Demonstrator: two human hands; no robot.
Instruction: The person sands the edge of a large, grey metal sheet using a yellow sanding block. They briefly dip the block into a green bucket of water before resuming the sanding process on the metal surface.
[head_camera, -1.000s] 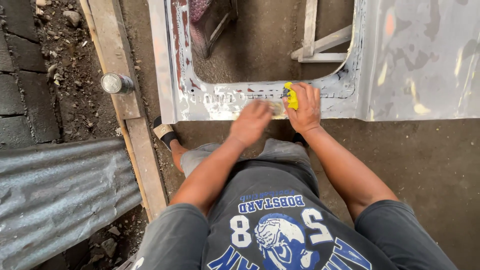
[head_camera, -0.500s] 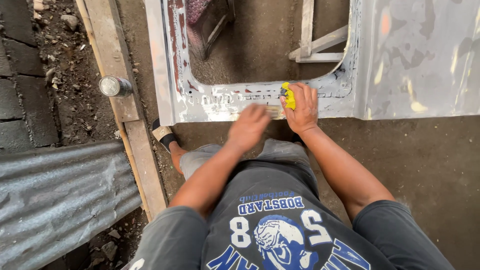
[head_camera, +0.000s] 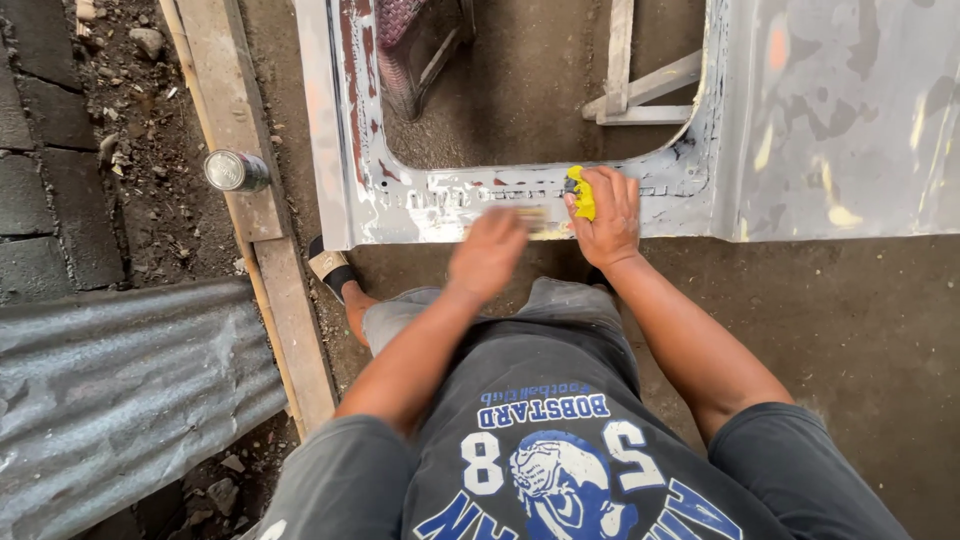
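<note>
We press our right hand (head_camera: 605, 215) on the grey, scratched metal panel (head_camera: 820, 120) lying on the floor, fingers closed around a yellow sponge (head_camera: 579, 192). Our left hand (head_camera: 487, 252) is blurred beside it; its grip we cannot tell

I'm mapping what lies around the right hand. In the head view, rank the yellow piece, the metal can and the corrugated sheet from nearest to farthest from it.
1. yellow piece: under the right hand's fingers, on the grey metal panel.
2. metal can: far to the left, on the wooden plank.
3. corrugated sheet: farthest, lower left corner.
</note>
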